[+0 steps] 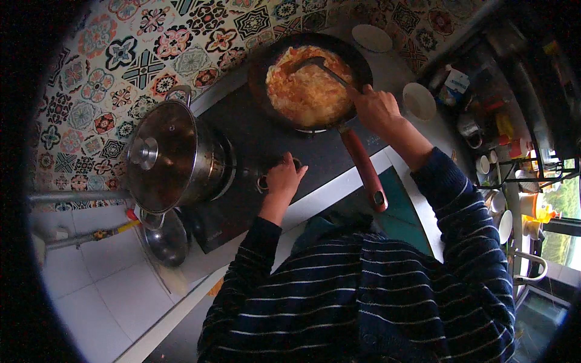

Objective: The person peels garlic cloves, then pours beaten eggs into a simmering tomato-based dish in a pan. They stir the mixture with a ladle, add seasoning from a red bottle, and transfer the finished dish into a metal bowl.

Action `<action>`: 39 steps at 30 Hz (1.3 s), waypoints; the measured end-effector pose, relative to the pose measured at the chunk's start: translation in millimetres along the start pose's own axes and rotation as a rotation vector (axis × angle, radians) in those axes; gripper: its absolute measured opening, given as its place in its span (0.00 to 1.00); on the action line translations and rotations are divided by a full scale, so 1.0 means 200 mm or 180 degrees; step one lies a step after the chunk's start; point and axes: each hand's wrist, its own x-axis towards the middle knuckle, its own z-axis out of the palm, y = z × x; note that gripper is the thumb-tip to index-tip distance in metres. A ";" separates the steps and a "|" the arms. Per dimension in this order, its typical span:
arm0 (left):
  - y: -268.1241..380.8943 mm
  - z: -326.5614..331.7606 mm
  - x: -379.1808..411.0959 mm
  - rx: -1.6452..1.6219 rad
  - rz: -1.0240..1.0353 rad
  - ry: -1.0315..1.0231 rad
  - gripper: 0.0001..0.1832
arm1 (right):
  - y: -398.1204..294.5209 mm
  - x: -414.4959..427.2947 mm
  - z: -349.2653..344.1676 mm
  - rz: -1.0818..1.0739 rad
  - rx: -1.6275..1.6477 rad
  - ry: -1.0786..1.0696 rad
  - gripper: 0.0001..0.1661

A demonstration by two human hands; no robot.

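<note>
My right hand [376,109] is closed around the handle of a dark spatula [331,72], whose head rests in the food in a black frying pan [258,81]. The food [308,95] is a red and yellow mixture that looks like egg and tomato. Towards me points the pan's red-brown handle [363,168], with no hand on it. My left hand [283,179] is at a round stove knob [262,183] on the black gas hob [236,218]; its fingers hide part of the knobs, and whether they grip one is unclear.
A large steel pot [204,159] with a glass lid [168,159] stands left on the hob. Beyond its near handle lies a metal bowl or lid [165,240]. Two pale bowls [372,38] [419,100] sit right of the pan. A dark rack [540,168] and dishes line the right side.
</note>
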 end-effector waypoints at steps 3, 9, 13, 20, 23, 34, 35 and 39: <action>-0.03 0.05 0.02 0.0076 0.0094 0.0100 0.35 | 0.00 -0.01 -0.01 0.0065 -0.0056 -0.0073 0.27; -0.01 0.03 0.01 0.0172 0.0183 0.0047 0.27 | 0.01 -0.15 -0.12 0.0231 -0.0004 -0.0217 0.27; -0.06 0.12 0.06 0.0059 0.0241 -0.0055 0.35 | 0.02 -0.25 -0.11 0.0236 0.0005 -0.0169 0.26; -0.04 0.09 0.05 0.0082 0.0190 -0.0164 0.34 | -0.01 -0.42 -0.20 0.0378 0.0506 -0.0339 0.22; -0.05 0.10 0.06 0.0095 0.0231 -0.0091 0.34 | -0.01 -0.45 -0.22 0.0261 0.0811 -0.0291 0.19; -0.05 0.09 0.06 0.0012 0.0200 0.0029 0.37 | -0.08 -0.46 -0.13 0.0144 0.1974 0.1042 0.19; -0.04 0.07 0.06 0.0047 0.0080 -0.0046 0.36 | -0.07 -0.47 -0.13 0.0149 0.1886 0.1350 0.20; 0.01 0.02 0.06 0.0192 -0.0113 -0.0214 0.33 | 0.01 -0.48 0.01 0.0294 0.1761 0.1329 0.22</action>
